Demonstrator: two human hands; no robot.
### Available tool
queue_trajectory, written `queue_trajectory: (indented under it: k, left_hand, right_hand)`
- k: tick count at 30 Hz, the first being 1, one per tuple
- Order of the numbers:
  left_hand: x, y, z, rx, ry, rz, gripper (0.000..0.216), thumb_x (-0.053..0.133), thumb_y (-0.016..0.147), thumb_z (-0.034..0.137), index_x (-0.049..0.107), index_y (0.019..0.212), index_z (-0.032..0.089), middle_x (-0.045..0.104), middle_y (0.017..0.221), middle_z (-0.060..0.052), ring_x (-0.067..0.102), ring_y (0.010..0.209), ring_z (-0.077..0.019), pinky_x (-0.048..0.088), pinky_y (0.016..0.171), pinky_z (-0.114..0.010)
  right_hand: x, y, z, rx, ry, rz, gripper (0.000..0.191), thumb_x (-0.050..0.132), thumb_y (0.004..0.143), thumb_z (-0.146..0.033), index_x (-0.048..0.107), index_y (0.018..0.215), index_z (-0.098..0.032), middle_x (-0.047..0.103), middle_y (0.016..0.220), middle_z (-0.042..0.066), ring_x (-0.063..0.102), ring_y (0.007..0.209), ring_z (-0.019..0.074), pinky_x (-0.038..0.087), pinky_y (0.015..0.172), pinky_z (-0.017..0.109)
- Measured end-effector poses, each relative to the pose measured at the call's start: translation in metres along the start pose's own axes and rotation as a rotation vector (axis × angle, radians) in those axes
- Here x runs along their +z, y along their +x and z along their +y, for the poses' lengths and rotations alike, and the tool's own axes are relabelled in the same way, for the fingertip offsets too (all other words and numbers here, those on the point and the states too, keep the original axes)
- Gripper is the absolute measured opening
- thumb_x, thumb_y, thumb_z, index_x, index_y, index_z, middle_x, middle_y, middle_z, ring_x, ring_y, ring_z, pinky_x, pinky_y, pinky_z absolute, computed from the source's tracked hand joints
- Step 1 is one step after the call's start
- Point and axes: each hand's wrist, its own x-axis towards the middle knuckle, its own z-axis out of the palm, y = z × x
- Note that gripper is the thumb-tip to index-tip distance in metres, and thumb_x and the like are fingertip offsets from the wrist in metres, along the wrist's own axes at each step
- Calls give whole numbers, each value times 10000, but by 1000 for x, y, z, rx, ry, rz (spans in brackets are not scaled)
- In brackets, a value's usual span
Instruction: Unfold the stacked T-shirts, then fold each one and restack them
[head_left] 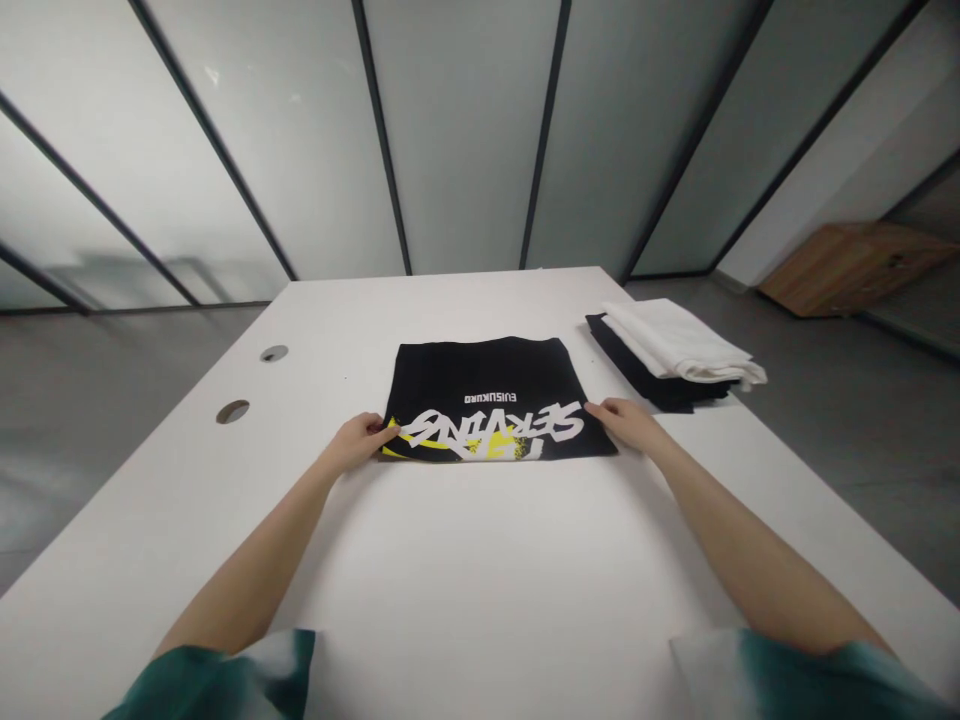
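A folded black T-shirt (480,370) lies flat on the white table, its white lettering and yellow print upside down to me. My left hand (361,440) pinches its left edge close to the near corner, with the thumb on top of the cloth. On the opposite side my right hand (624,420) grips the right edge in the same way, fingers closed on the fabric. The fingers under the cloth are hidden. Between my hands the near edge of the shirt runs almost straight.
To the right, a pile of folded clothes has a white garment (679,340) on top and black cloth (637,372) beneath. The white table (480,580) has two round holes at its left side. Frosted glass panels (465,140) rise behind; a wooden cabinet (847,265) stands far right.
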Motion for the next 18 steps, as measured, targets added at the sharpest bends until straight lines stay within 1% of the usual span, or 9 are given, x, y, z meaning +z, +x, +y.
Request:
queue_trajectory:
  k: [2, 4, 5, 7, 10, 12, 14, 16, 18]
  left_hand:
    - [3, -11, -3, 38, -240, -36, 500, 693, 645, 677, 642, 766, 194, 696, 733, -50, 663, 726, -250, 502, 644, -337]
    - [6, -18, -2, 94, -456, -38, 509, 743, 634, 644, 651, 835, 186, 722, 818, -65, 679, 781, -249, 532, 703, -352]
    - [7, -20, -1, 123, -534, -28, 499, 759, 636, 628, 643, 840, 187, 727, 845, -69, 683, 804, -247, 540, 735, -358]
    - [9, -22, 2, 160, -643, 0, 480, 774, 640, 607, 598, 807, 192, 725, 843, -61, 684, 811, -235, 545, 763, -361]
    - [10, -22, 3, 153, -703, -10, 492, 761, 649, 602, 512, 793, 203, 707, 785, -33, 680, 743, -210, 546, 705, -342]
    - [8, -22, 0, 130, -606, -8, 464, 717, 679, 597, 480, 784, 212, 670, 705, -6, 659, 666, -194, 524, 630, -316]
    - [3, -23, -5, 87, -342, 47, 368, 657, 723, 544, 485, 765, 222, 607, 612, 18, 627, 612, -193, 480, 578, -300]
    - [-4, -24, -7, 25, 6, 147, 239, 602, 759, 451, 512, 761, 230, 573, 569, 15, 617, 625, -219, 449, 581, -310]
    - [-11, -24, -3, -29, 276, 245, 148, 556, 785, 380, 550, 798, 233, 602, 606, -13, 633, 688, -253, 447, 620, -333]
  right_hand:
    - [0, -14, 2, -78, 118, -22, 432, 557, 786, -631, 636, 681, -220, 685, 710, 60, 617, 699, 231, 434, 643, 316]
    - [3, -25, 2, -131, 256, -2, 393, 618, 724, -611, 649, 758, -220, 699, 778, 54, 617, 719, 225, 456, 681, 323]
    - [5, -28, 0, -143, 322, 16, 390, 637, 703, -600, 644, 788, -219, 699, 802, 51, 615, 723, 219, 463, 694, 326]
    - [9, -33, -2, -141, 438, 51, 394, 648, 686, -600, 612, 794, -223, 678, 776, 34, 596, 696, 201, 465, 683, 323]
    - [13, -37, -2, -106, 587, 64, 401, 627, 700, -623, 536, 775, -240, 628, 681, -3, 570, 645, 183, 450, 630, 304]
    - [13, -38, 2, -71, 668, 53, 401, 617, 703, -623, 507, 800, -249, 628, 668, -11, 576, 633, 183, 448, 613, 298]
    - [9, -39, 9, -30, 654, 27, 386, 621, 697, -597, 508, 826, -251, 618, 635, -18, 570, 600, 183, 438, 588, 295]
    - [2, -39, 15, -1, 505, 43, 346, 635, 691, -539, 540, 847, -246, 584, 585, -29, 549, 558, 183, 420, 564, 295]
    - [-6, -37, 17, -17, 297, 142, 311, 639, 699, -467, 592, 896, -231, 591, 604, -15, 558, 566, 195, 431, 583, 313]
